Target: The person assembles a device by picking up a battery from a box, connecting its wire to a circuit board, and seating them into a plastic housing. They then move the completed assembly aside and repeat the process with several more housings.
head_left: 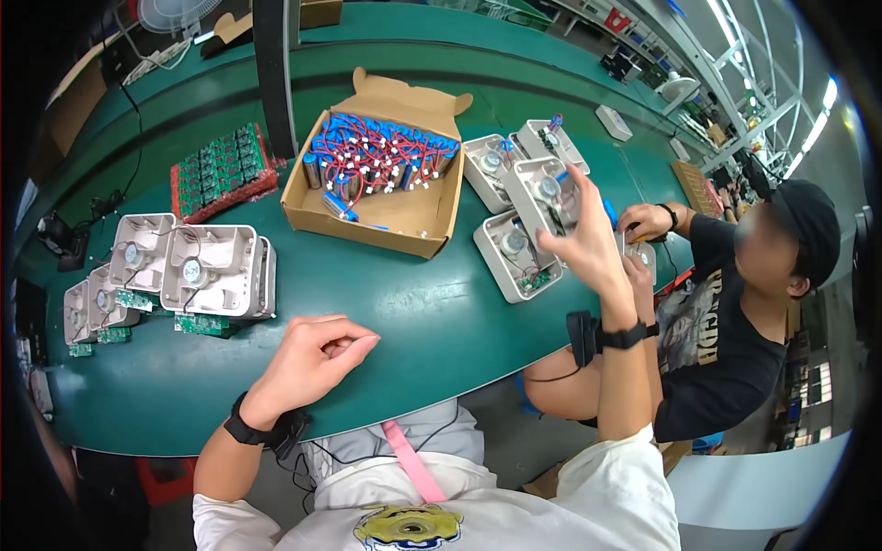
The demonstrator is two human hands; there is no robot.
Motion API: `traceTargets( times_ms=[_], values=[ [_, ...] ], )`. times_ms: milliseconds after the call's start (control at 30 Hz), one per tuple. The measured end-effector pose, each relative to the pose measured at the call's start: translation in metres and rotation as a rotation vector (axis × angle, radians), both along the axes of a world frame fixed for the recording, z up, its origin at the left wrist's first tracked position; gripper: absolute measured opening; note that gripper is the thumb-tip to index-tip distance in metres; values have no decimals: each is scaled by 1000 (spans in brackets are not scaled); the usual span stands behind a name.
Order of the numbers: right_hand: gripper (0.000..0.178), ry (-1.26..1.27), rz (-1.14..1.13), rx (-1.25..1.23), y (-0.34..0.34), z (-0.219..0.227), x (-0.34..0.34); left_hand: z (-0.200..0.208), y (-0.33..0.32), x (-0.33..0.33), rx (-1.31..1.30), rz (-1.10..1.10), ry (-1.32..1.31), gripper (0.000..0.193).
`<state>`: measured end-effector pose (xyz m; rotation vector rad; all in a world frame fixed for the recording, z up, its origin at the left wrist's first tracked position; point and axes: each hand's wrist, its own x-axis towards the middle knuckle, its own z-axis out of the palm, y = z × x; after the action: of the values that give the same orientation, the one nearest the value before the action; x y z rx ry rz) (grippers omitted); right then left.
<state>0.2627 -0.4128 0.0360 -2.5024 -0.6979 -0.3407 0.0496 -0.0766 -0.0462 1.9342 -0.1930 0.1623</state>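
My left hand (308, 363) hovers over the near side of the green table, fingers curled together with nothing visible in them. Farther right, my right hand (593, 243) spans a white plastic housing (531, 188), thumb at its near end and fingers at its far end. The housing has a small round speaker and wires inside, and overlaps other open housings. One of these, a white housing (496, 266) with a green circuit board, lies just left of my right thumb. My hand hides the held housing's right side.
A cardboard box (377, 234) holds blue cylindrical batteries with red wires. Green circuit boards (220, 170) are stacked on red wrap at the left, behind more white housings (216, 298). A co-worker's hand (643, 222) works at another housing on the right. A dark post (274, 83) stands behind.
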Motion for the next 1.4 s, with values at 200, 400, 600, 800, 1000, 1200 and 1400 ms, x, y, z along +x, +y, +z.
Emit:
traceTargets(
  times_ms=[200,400,600,800,1000,1200,1400],
  values=[
    [97,-73,118,8,30,-14,66,-6,6,0,-84,7,189,12],
    [96,-61,135,-36,36,-13,59,-12,10,-2,-126,26,225,12],
    [95,-21,76,-66,15,-12,40,-11,7,2,-93,-21,193,12],
    [95,13,128,-69,34,-24,72,-17,9,0,-85,0,198,12],
    [92,-145,195,-172,23,-13,70,-13,9,2,-93,18,203,14],
    [89,-105,357,-34,102,2,-53,20,6,-27,166,66,-147,8],
    [98,94,762,57,238,-32,-116,37,38,-95,227,527,4,2]
  ],
)
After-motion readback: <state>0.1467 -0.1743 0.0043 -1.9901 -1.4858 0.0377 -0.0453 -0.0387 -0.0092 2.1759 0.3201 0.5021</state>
